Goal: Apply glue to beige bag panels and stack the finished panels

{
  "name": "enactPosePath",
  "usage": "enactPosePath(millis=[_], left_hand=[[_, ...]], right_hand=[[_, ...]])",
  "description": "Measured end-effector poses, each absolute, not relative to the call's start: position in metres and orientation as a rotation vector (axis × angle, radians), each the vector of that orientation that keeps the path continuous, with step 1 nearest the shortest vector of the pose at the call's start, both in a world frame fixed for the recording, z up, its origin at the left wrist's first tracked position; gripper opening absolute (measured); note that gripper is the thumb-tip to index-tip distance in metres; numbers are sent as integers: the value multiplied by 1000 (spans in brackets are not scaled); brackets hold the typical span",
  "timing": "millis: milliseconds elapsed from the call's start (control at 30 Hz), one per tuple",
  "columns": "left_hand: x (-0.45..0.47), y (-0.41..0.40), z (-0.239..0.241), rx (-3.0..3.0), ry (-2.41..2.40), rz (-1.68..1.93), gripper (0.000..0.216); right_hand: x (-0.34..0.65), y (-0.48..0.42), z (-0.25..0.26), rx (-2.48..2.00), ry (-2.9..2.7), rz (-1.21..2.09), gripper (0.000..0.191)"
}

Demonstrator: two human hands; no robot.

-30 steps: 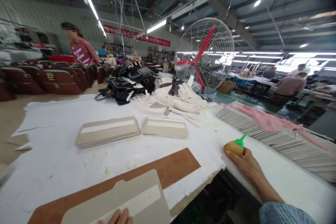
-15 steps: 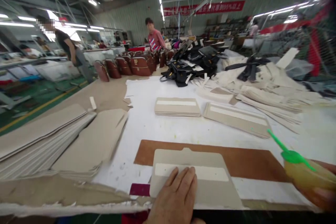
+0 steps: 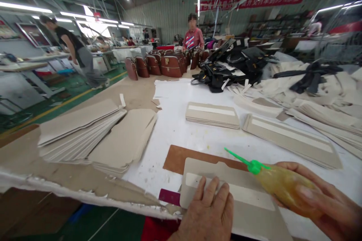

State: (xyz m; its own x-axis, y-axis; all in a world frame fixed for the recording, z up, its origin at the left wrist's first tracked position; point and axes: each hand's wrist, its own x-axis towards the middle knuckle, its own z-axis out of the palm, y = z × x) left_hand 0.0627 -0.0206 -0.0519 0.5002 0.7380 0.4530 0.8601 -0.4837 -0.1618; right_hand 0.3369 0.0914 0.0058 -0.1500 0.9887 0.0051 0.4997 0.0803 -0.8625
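Observation:
My left hand (image 3: 207, 214) lies flat, fingers together and stretched out, on a grey cardboard piece (image 3: 249, 211) with a white strip across it. That piece rests on a brown board (image 3: 181, 158) at the near table edge. My right hand (image 3: 325, 199) is wrapped round a yellow glue bottle (image 3: 283, 184) with a green nozzle (image 3: 240, 158). The nozzle points left, just above the cardboard piece's far edge.
Stacks of grey cardboard pieces (image 3: 85, 131) lie to the left, and two more stacks (image 3: 212, 115) sit further back on the white table cover (image 3: 175, 120). Black bags (image 3: 226, 67) and brown bags (image 3: 166, 66) stand at the far end. A person in red (image 3: 193, 37) and another person (image 3: 73, 51) are beyond.
My view swung left from the fan side to the work piece. My right hand brought the glue bottle in from the right, over the cardboard piece. My left hand stays flat on it.

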Motion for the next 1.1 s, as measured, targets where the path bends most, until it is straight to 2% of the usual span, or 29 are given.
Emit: enactPosePath(millis=[67,100,367,633,933,1100], left_hand=[[66,-21,-52,-2335,-1358,-507,37],[67,-20,-52,-2328,-1372,-525,36],[69,-18,-54,-2270,-1352,-549,34],[77,-18,-68,-2223,-1361,-600,29],[82,-14,-72,-2050,-1358,-803,26],[79,-15,-67,-2067,-1346,-734,28]], right_hand=[[321,89,14,-1402,-1527,1311,64],[313,89,18,-1409,-1470,1360,70],[255,93,48,-1422,-1923,916,67],[209,98,63,-1253,-2105,674,42],[207,103,61,-1077,-2286,672,33],[204,105,59,-1034,-2310,629,31]])
